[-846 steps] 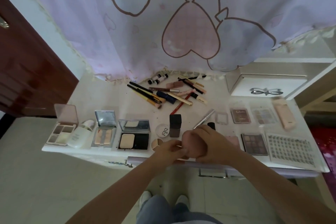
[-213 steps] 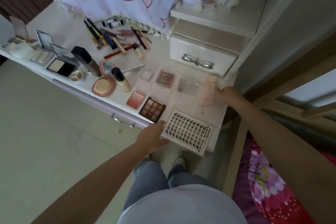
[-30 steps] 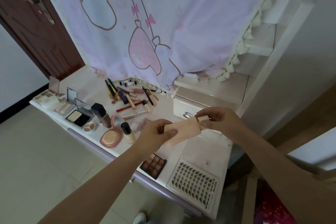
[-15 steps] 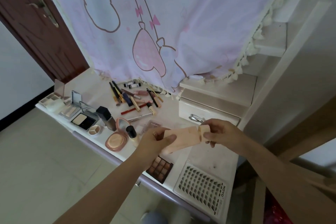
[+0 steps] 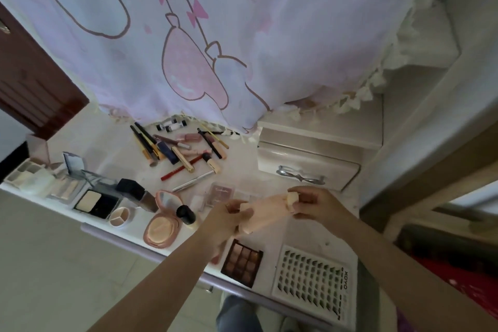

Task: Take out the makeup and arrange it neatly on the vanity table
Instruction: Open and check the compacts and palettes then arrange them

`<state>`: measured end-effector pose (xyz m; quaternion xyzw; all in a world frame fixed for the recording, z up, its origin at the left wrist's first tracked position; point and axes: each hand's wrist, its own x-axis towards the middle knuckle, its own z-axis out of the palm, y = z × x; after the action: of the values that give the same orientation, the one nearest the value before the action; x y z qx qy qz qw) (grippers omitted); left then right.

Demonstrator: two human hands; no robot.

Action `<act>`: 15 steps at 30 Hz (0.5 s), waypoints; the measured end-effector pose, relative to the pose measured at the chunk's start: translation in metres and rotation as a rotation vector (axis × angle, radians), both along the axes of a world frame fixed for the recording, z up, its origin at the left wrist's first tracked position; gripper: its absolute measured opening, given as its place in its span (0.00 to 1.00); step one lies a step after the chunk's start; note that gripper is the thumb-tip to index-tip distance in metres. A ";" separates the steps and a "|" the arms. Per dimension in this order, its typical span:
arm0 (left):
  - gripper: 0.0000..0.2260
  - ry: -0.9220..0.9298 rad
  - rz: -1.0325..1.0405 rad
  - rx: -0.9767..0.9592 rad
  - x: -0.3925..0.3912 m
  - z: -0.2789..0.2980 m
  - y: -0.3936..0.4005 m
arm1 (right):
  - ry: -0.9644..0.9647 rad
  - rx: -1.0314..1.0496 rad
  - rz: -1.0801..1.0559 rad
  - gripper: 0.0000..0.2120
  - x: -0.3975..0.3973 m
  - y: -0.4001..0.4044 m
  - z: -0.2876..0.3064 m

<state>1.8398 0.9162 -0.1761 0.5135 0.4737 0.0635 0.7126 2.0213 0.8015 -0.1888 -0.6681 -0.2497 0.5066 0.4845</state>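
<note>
Pale peach oblong case (image 5: 265,213), matte, rounded corners, held flat above the tabletop (image 5: 310,232) between both hands. Left hand (image 5: 229,219) grips its near end, thumb over the top and fingers curled under. Right hand (image 5: 314,203) pinches the far end, where a small cream-coloured squarish piece (image 5: 292,199) sits at the fingertips; whether that piece is a cap or a flap is not clear.

Tabletop white, glossy, lightly marked. Below the case lies a dark rectangular eyeshadow palette (image 5: 242,261) with a grid of brown-pink pans. Just beside it on the right, a white tray of false lashes (image 5: 312,283), dark tufts in neat rows, lettering along its right edge. Left of the hands: a round pink compact (image 5: 161,229), lid up and mirror showing, tan powder inside; a small bottle with a black cap (image 5: 186,215) next to it; a square-capped foundation bottle (image 5: 138,194) lying tilted; a black open powder case (image 5: 96,203); a small round white pot with divided compartments (image 5: 120,218). More open pale palettes (image 5: 67,186) toward the left end. Near the back, a loose heap of pencils, tubes and brushes (image 5: 177,148), slim, mostly black, gold and red, crossing one another. Small translucent pink blush pan (image 5: 221,193) behind the left hand.

White drawer unit (image 5: 307,167) with a silver bow handle at the right rear. Pale lilac curtain (image 5: 215,35) with pink heart print hangs over the back edge.
</note>
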 end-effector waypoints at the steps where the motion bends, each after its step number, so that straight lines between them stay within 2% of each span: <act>1: 0.07 0.022 -0.037 0.020 0.005 -0.001 0.006 | 0.017 -0.037 -0.041 0.16 0.001 0.003 -0.003; 5: 0.14 0.172 -0.137 0.117 0.036 -0.006 0.033 | 0.038 -0.202 -0.222 0.06 0.002 0.015 -0.016; 11: 0.18 0.535 -0.380 0.360 0.077 -0.042 0.075 | -0.089 -0.361 -0.387 0.04 -0.008 0.046 -0.042; 15: 0.17 0.657 -0.521 0.463 0.090 -0.054 0.091 | -0.197 -0.471 -0.423 0.04 -0.016 0.061 -0.054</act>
<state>1.9302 1.0070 -0.2300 0.7532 0.5029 -0.1790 0.3845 2.0055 0.8625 -0.2428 -0.8445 -0.0272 0.3716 0.3846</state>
